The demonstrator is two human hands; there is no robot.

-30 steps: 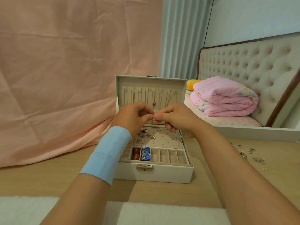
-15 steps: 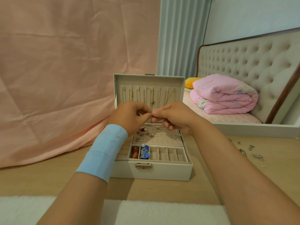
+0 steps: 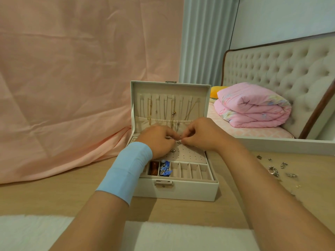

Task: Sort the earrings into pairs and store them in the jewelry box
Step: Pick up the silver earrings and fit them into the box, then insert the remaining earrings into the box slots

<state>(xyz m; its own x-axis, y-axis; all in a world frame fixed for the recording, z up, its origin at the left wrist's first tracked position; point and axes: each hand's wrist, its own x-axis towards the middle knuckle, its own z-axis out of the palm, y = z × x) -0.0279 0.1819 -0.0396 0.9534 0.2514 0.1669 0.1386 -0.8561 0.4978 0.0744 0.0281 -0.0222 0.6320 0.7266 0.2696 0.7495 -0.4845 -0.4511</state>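
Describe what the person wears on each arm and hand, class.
A wide light blue band wraps the wrist just behind the left hand; it is smooth and unmarked. The right hand and its forearm are bare: no sleeve, watch or ring shows.

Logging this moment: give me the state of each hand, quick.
Left hand: closed, pinching a small silver earring above the jewelry box.
Right hand: closed, pinching the same earring from the other side.

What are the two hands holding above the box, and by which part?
A small silver earring, pinched between the left hand and right hand, one at each side. Which part each grips is too small to tell.
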